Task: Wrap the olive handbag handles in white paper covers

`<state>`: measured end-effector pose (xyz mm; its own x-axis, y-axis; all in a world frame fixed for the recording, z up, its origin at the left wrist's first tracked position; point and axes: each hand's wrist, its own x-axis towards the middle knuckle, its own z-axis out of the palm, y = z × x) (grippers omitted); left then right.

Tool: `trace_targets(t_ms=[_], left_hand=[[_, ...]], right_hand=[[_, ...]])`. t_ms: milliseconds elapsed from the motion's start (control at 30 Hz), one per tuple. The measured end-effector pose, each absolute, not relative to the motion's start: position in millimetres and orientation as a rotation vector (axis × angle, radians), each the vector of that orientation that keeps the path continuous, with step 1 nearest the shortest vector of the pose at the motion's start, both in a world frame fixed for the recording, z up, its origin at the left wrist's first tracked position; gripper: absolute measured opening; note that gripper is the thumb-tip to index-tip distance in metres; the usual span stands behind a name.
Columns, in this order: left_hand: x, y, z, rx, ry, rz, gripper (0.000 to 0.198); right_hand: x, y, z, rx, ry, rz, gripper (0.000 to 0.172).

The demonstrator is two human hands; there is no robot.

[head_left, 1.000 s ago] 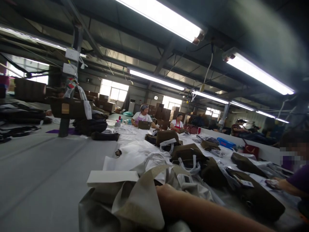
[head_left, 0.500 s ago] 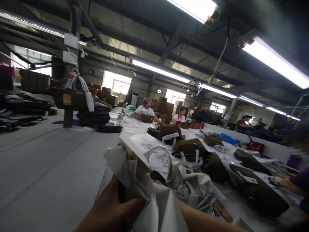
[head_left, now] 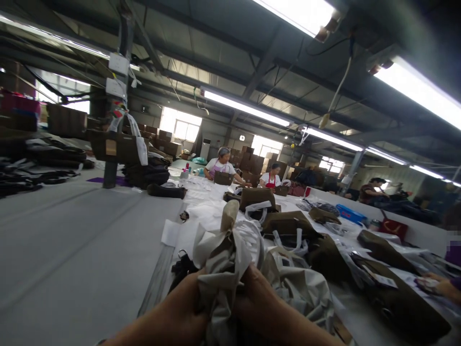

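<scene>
Long grey desk (head_left: 72, 230) takes up the lower left. Mid-frame to the right it's covered w/ olive-brown bags (head_left: 288, 223) w/ white handles, plus a blue box (head_left: 347, 214) and a red bag (head_left: 392, 227) further right. Pillar (head_left: 115, 110) upper left has a hanging brown bag (head_left: 115, 149) on it, dark stack (head_left: 147, 173) near its base. Centre of frame, far end: person in purple apron (head_left: 221, 166) and person in red apron (head_left: 272, 177), windows (head_left: 180, 127) behind. Tube lights (head_left: 248, 108) run across the top. Co-worker's hand (head_left: 437, 286) at the right edge.
</scene>
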<state>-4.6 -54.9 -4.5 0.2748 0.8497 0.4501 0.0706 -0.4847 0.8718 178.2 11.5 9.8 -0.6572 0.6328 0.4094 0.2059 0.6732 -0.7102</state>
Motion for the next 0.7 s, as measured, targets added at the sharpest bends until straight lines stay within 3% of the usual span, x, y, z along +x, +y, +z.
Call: trace_targets(t_ms=[133,300,467,567,700], left_hand=[[-26.7,-60.1,-8.1,1.534,0.615,1.191,0.040],[-53.3,-61.9,-46.8,1.732,1.047,1.704,0.027],[-52.3,-47.8,-59.4,2.518,1.008,1.492,0.027],[-48.6,-36.1,-62.7,2.551,0.941,1.478,0.035],[-41.0,-27.2,-72.8,2.399,0.860,1.785,0.039]], right_hand=[[178.7,18.1,6.1,-0.693,-2.117,0.835,0.026],[190.9,23.8,7.7,-0.600,-2.126,0.753,0.038],[194.5,22.7,14.6,-0.494,-2.288,0.667,0.048],[193.1,19.8,23.5,-0.427,-2.381,0.724,0.042],[195.4,26.9,13.5,-0.363,-2.514,0.829,0.036]])
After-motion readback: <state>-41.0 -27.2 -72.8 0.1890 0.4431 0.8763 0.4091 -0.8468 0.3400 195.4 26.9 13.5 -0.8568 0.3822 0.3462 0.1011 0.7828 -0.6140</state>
